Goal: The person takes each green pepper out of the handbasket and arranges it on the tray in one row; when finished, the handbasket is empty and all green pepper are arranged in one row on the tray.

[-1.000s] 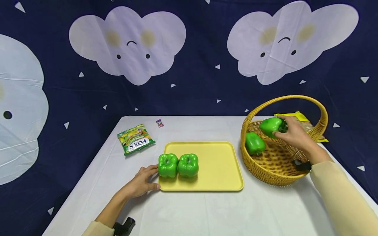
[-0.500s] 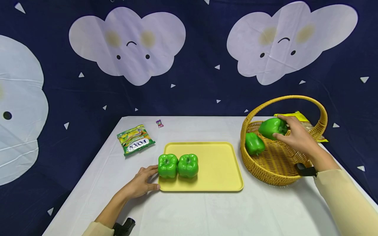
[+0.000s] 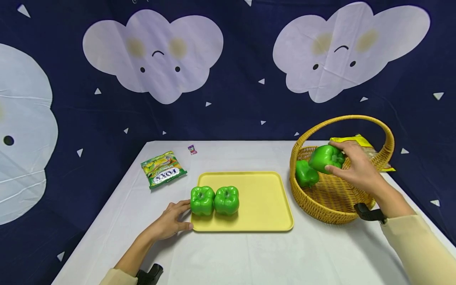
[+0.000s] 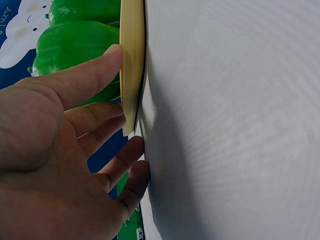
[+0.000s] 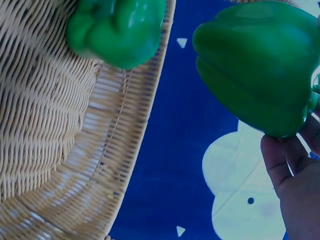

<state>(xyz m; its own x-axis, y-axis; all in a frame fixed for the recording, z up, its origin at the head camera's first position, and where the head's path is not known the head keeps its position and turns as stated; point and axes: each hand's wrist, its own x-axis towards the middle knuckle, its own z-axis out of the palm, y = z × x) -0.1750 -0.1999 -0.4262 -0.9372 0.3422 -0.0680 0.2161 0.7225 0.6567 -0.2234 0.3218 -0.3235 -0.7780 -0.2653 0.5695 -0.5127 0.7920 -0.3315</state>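
My right hand (image 3: 356,168) grips a green bell pepper (image 3: 323,159) above the wicker basket (image 3: 320,213), thumb on the near side and fingers over the far side. Another green bell pepper (image 3: 305,177) lies against the basket's left wall. Two more, a left pepper (image 3: 202,201) and a right pepper (image 3: 226,201), sit side by side on the left part of a yellow tray (image 3: 265,202). Spread out loosely, my left hand (image 3: 169,221) touches the tray's left edge; the left wrist view shows its thumb (image 4: 95,72) on the tray's rim (image 4: 131,65).
A green candy bag (image 3: 164,169) lies at the back left, near a tiny purple wrapped sweet (image 3: 192,149). Behind the basket is a yellow packet (image 3: 361,140), partly hidden. The basket's tall arched handle (image 3: 343,117) rises around my right hand. A dark cloud-patterned cloth (image 3: 242,114) hangs behind.
The right hand has shifted slightly left and down with the pepper, which has turned so its stem end shows more. The left hand and the tray stay put.
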